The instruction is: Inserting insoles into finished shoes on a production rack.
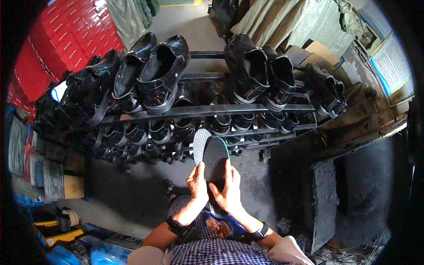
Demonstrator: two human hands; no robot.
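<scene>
Two insoles are held upright side by side in front of my body, below the shoe rack. My left hand (197, 182) is closed on the edge of the pale checked insole (201, 142), thumb pointing up along it. Around the black textured insole (215, 158), which has a blue edge, my right hand (228, 189) is closed with the thumb on its face. The two insoles overlap slightly near their middles. Just beyond them, pairs of shiny black shoes (161, 75) stand on the rack's top tier, heels toward me.
The dark metal rack (205, 111) carries several more shoes on lower tiers. Red boxes (62, 37) are stacked far left, and a pale sheet (287, 20) drapes over goods at far right. A rough dark block (324, 205) stands right; a yellow-edged tray (64, 237) lies lower left.
</scene>
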